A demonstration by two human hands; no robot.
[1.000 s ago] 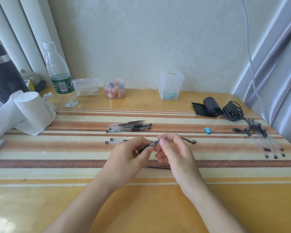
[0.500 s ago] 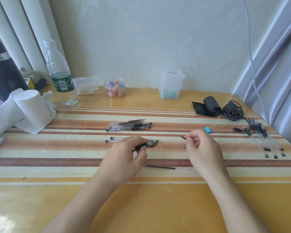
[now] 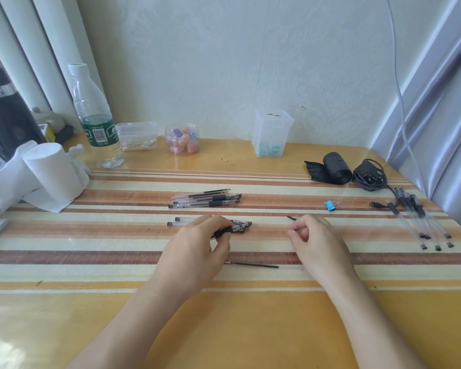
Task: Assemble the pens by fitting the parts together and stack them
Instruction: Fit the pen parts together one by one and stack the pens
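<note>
Holding pen [image 3: 223, 232], left hand [image 3: 194, 251], axis left-right

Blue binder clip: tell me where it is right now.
In the head view the blue binder clip lies on the striped mat, right of centre, just beyond the right hand and left of the loose pens by the right edge.

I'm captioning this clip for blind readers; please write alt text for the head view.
Over a striped table, the left hand grips a pen by its black grip while the right hand pinches a thin black part. A pile of pens lies just beyond.
</note>
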